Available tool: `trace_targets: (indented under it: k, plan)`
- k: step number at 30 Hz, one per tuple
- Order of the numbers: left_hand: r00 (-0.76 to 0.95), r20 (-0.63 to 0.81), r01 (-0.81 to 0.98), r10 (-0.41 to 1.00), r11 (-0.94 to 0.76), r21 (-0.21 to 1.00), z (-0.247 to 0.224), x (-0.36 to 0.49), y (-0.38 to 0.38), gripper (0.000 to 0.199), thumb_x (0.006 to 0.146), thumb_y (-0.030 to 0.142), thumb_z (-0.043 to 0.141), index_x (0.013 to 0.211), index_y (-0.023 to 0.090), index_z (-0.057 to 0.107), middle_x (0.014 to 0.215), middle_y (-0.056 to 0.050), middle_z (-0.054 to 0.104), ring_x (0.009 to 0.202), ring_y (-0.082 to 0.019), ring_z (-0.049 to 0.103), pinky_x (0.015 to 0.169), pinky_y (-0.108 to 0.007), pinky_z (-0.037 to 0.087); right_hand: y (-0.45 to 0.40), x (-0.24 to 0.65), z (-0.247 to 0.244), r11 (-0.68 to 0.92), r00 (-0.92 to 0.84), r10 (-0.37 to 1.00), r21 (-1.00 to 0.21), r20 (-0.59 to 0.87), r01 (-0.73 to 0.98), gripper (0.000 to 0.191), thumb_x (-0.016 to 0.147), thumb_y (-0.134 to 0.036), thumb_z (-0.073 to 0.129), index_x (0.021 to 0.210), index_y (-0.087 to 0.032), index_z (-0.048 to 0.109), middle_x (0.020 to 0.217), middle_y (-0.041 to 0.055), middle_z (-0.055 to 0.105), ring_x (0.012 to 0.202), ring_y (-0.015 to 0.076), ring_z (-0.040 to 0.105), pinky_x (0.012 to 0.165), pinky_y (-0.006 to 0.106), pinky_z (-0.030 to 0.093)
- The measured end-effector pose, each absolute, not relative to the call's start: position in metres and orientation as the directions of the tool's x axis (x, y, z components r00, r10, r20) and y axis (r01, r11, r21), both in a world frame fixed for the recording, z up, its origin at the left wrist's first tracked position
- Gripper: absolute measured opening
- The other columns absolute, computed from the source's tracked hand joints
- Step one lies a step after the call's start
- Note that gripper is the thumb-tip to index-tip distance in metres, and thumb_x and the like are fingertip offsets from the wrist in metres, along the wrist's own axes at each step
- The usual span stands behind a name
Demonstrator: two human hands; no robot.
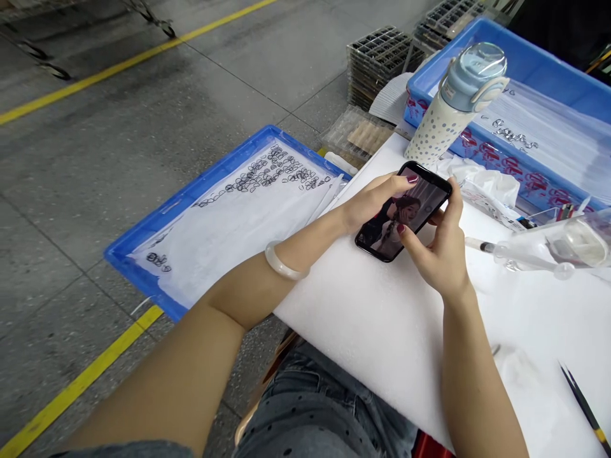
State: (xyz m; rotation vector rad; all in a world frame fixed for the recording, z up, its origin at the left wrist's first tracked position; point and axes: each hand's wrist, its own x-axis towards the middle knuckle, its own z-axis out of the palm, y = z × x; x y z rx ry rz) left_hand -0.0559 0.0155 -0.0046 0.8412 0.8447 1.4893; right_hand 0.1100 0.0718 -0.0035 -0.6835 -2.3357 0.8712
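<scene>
A black smartphone (405, 213) with a lit picture on its screen is held above the white table (363, 318). My left hand (372, 200) grips its far left side, thumb on the screen's upper part. At the phone's right edge, my right hand (442, 248) is closed around it, its thumb over the lower part of the screen. The fingers behind the phone are mostly hidden. A pale bangle (285, 262) circles my left forearm. Just beyond the phone stands a dotted bottle (442, 124) with a blue lid.
A blue tray (143, 235) with small dark rings on white sheeting lies left of the table. Another blue bin (568, 70) stands behind the bottle. Right of my hands lie a syringe (525, 257) and black tweezers (583, 401). Stacked clear trays (377, 60) stand on the floor.
</scene>
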Motion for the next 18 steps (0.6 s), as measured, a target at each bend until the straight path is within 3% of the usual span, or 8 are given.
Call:
trace_targets:
  k: [5,9,18]
  plan:
    - [-0.021,0.045,-0.52,0.999,-0.049,0.853,-0.0021,-0.0534,0.0158,0.037,0.091,0.057,0.055,0.085,0.02,0.059,0.082,-0.003,0.067,0.083,-0.02,0.068,0.065,-0.031,0.055,0.0721,0.1098,-0.0039,0.677,-0.716,0.604,-0.699,0.35,0.229,0.091,0.084,-0.049,0.066,0.154,-0.025,0.014,0.148,0.0177,0.043,0.105,0.0292,0.064,0.084,0.049,0.057]
    - [-0.022,0.051,-0.503,0.998,-0.056,0.863,-0.0009,-0.0528,0.0156,0.042,0.094,0.058,0.049,0.085,0.019,0.06,0.082,-0.003,0.069,0.081,-0.019,0.068,0.067,-0.03,0.056,0.0738,0.1102,-0.005,0.686,-0.724,0.585,-0.699,0.366,0.201,0.09,0.082,-0.048,0.068,0.153,-0.026,0.016,0.145,0.0167,0.045,0.106,0.0282,0.063,0.09,0.05,0.056]
    - [-0.061,0.042,-0.508,0.997,-0.068,0.859,0.002,-0.0506,0.0133,0.039,0.095,0.055,0.053,0.081,0.019,0.059,0.078,-0.002,0.066,0.076,-0.017,0.067,0.065,-0.028,0.055,0.0739,0.1104,-0.0057,0.698,-0.729,0.574,-0.688,0.373,0.198,0.091,0.083,-0.049,0.065,0.155,-0.026,0.013,0.146,0.0153,0.046,0.112,0.0304,0.061,0.094,0.054,0.053]
